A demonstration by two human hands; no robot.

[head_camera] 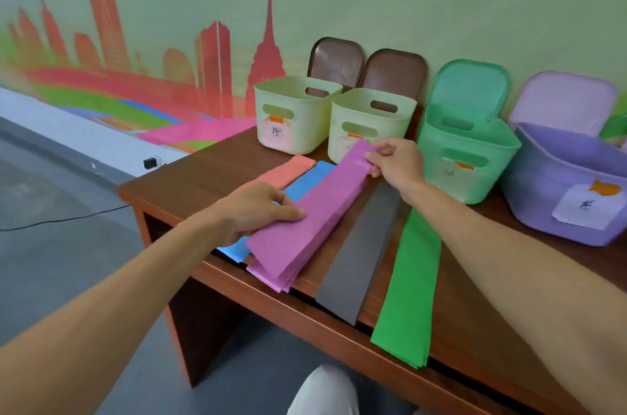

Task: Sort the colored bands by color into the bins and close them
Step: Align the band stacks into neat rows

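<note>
White handwritten label (584,209) on purple bin (534,197)

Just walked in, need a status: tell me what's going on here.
A person holds a stack of purple bands: the left hand grips it mid-length, the right hand pinches its far end. The salmon bands, blue bands, grey bands and green bands lie on the table. The cream bins, green bin and purple bin stand open behind.

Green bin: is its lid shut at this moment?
No, the green bin stands open, with its lid tipped up and back against the wall.
</note>
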